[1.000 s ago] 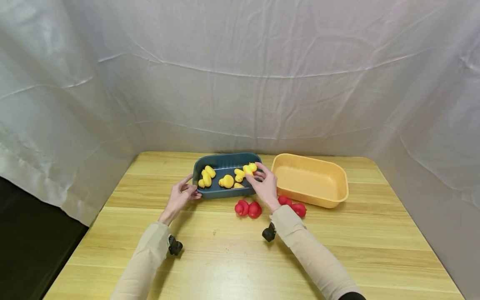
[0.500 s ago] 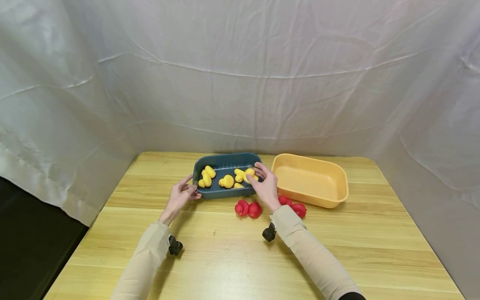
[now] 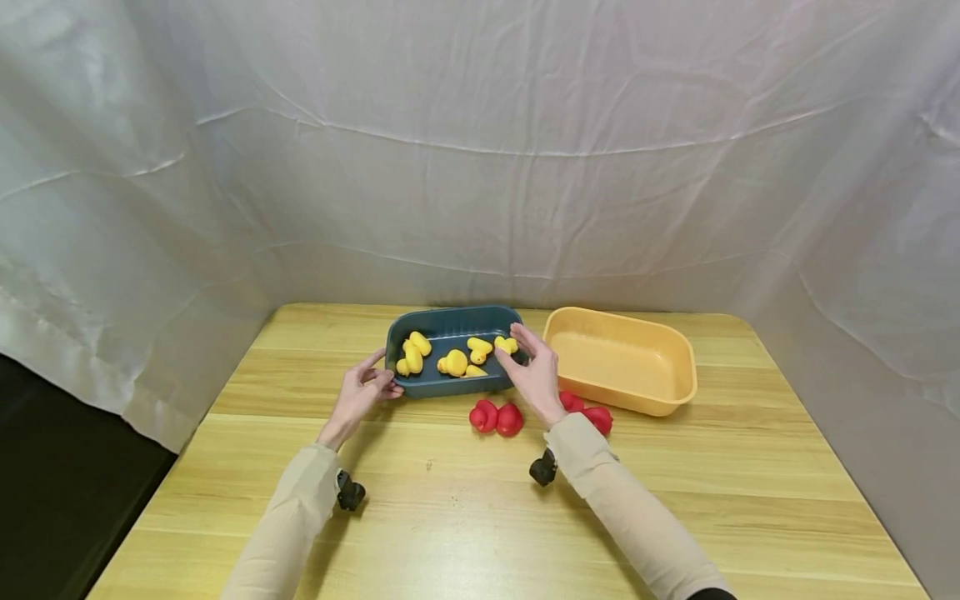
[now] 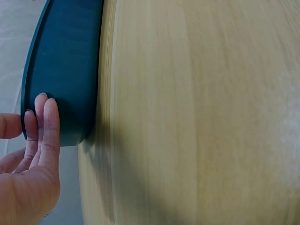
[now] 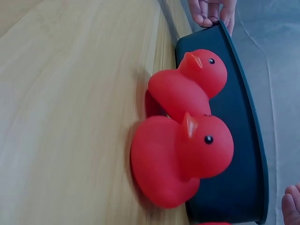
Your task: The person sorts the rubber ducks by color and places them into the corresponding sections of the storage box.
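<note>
A dark blue bin [image 3: 450, 388] holds several yellow rubber ducks [image 3: 453, 362]. My left hand [image 3: 360, 396] grips the bin at its left front corner; in the left wrist view, fingers [image 4: 49, 123] lie against the outer wall. Over the right end of the bin is my right hand [image 3: 534, 371], thumb and fingers spread apart. One yellow duck [image 3: 506, 343] lies in the bin just beyond that thumb, partly covered by it. In the right wrist view only fingertips [image 5: 291, 206] of the right hand show.
Two red rubber ducks [image 3: 497, 417] sit on the wooden table [image 3: 450, 517] in front of the bin. More red ducks [image 3: 597, 419] lie beside my right wrist, partly hidden. A yellow bin [image 3: 618, 358] stands to the right. A pale curtain [image 3: 480, 167] hangs behind.
My right hand has lowered a yellow duck into the blue bin and let it go. The hand has then drawn slightly back to the right. The left hand has stayed put.
</note>
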### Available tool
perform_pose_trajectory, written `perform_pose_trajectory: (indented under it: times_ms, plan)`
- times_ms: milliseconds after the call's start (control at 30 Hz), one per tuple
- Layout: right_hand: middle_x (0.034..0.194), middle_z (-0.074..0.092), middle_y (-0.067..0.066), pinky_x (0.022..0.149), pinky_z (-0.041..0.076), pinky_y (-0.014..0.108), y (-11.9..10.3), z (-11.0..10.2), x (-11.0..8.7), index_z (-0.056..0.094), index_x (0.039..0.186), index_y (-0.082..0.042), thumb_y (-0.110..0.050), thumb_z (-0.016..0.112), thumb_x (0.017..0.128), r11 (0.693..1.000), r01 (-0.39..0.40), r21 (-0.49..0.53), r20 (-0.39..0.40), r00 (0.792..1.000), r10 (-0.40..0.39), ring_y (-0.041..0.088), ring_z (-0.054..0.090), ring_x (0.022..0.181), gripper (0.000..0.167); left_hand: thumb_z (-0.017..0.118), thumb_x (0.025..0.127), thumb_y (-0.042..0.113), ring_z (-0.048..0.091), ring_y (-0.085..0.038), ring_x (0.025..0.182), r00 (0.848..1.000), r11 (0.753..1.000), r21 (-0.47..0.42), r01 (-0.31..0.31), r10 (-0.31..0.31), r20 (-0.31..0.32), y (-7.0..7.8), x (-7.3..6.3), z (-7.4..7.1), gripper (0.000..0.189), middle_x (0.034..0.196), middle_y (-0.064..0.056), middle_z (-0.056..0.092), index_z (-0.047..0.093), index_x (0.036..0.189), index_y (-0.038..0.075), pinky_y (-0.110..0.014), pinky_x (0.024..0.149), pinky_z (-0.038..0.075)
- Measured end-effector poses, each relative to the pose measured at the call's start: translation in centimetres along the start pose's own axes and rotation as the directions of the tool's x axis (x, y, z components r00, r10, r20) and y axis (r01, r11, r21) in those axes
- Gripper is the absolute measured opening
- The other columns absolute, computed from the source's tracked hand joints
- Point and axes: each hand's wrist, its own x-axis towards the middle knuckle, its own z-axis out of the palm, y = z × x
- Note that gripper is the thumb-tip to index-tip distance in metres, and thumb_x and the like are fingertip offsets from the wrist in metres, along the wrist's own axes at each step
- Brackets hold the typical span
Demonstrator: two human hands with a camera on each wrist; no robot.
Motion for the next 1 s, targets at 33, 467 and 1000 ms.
perform_pose_trajectory:
  times_ms: [33, 467, 1000]
  plan:
    - [0.136, 0.064, 0.021, 0.117, 0.045, 0.049, 0.0, -0.2, -0.1, 0.06, 0.137, -0.001, -0.011, 0.077, 0.088, 1.0, 0.007, -0.005, 0.006, 1.0, -0.007, 0.042, 0.06, 0.126, 0.053, 0.05, 0.101, 0.002, 0.071, -0.008, 0.074, 1.0, 1.0, 0.002, -0.002, 0.002, -0.001, 0.0, 0.0, 0.0, 0.06, 0.098, -0.013, 0.065, 0.029, 0.157, -0.001, -0.037, 0.087, 0.064]
    - [0.143, 0.058, 0.024, 0.12, 0.042, 0.048, -0.5, -5.1, -0.5, 0.053, 0.142, 0.002, -0.01, 0.072, 0.092, 0.998, 0.029, -0.054, 0.127, 0.992, -0.022, 0.04, 0.055, 0.134, 0.055, 0.049, 0.101, 0.002, 0.071, -0.011, 0.076, 0.999, 0.997, 0.078, -0.027, 0.028, -0.015, 0.4, -0.2, 0.3, 0.059, 0.109, -0.03, 0.062, 0.028, 0.156, -0.003, -0.04, 0.087, 0.064]
    - [0.146, 0.053, 0.027, 0.118, 0.04, 0.038, 0.7, -13.5, -0.1, 0.051, 0.143, 0.005, -0.011, 0.068, 0.096, 0.977, 0.077, -0.197, 0.175, 0.984, -0.042, 0.045, 0.051, 0.135, 0.053, 0.047, 0.101, 0.001, 0.073, -0.025, 0.082, 0.998, 0.979, 0.193, -0.064, 0.065, 0.0, 0.6, -0.2, 0.4, 0.056, 0.102, -0.025, 0.064, 0.029, 0.154, -0.008, -0.038, 0.081, 0.065]
